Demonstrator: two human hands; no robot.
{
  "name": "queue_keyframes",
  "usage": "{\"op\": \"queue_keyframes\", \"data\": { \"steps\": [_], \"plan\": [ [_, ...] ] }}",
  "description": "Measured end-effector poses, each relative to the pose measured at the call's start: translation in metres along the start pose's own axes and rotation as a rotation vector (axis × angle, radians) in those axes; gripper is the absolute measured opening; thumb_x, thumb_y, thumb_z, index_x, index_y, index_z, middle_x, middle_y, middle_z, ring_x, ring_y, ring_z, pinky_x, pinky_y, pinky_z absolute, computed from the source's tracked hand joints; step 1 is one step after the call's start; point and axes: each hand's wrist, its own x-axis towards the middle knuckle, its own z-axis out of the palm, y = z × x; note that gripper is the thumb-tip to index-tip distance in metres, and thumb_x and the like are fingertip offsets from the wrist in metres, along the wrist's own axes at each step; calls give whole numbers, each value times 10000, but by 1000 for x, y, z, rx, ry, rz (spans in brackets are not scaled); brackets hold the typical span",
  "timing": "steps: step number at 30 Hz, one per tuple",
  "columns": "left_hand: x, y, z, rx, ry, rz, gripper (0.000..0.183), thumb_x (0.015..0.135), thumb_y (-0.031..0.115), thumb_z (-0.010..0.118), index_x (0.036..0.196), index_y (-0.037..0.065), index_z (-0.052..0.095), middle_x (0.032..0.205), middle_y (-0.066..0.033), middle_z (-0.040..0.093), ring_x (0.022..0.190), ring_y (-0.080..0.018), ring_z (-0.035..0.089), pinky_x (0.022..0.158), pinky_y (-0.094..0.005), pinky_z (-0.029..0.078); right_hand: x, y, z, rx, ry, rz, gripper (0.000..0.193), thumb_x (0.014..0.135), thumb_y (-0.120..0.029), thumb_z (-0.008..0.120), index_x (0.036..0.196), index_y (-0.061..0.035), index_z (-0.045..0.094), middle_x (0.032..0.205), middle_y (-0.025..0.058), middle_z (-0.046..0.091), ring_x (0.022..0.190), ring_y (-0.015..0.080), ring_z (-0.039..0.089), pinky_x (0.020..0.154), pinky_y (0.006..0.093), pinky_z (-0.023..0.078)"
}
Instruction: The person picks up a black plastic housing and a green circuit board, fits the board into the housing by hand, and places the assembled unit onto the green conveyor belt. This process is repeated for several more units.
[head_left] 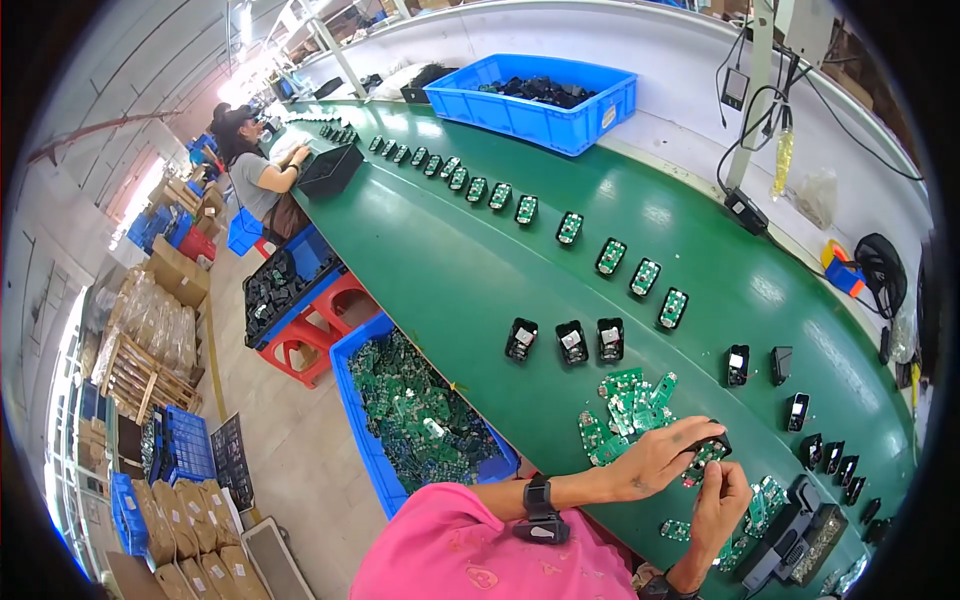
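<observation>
Green circuit board [706, 456] and black casing [717, 443], pinched together between left hand [660, 456] and right hand [722, 505] above the near green surface [470, 270], could misalign or slip onto loose boards [628, 405].

I wear a bright pink short-sleeved cotton top [470, 545], low in the frame. A black wristband with a chunky square module [539, 510] wraps my left wrist; another dark band [660, 588] circles my right.
</observation>
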Motion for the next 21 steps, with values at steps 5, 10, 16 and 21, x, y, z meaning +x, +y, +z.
{"op": "queue_keyframes", "data": {
  "steps": [5,10,16,21],
  "plan": [
    [3,2,-8,-84,-64,-71,517,868,-43,520,1371,75,492,1299,-196,581,1049,-387,633,888,-441,502,0,-3,-2,264,-135,59,247,978,-113,585,767,10,550,619,-4,517,516,63,461,462,217,353],
    [3,9,-10,-47,-117,-152,521,868,-35,520,1378,66,476,1261,-199,598,1058,-397,628,892,-433,499,4,10,-10,206,-191,-34,245,996,-142,563,790,-11,540,616,5,503,495,71,462,436,221,382],
    [2,8,-1,-62,-53,-74,510,893,-26,500,1389,73,432,1179,-203,596,985,-401,621,835,-436,503,6,3,-6,189,-108,47,242,975,-107,588,767,12,557,613,-10,504,507,49,445,455,215,341],
    [3,8,0,-45,33,-44,495,900,-18,500,1382,90,482,1284,-183,555,940,-329,648,803,-388,526,6,1,5,59,14,-21,239,976,-108,591,777,21,562,610,-17,497,497,39,421,447,224,307]
  ]
}}
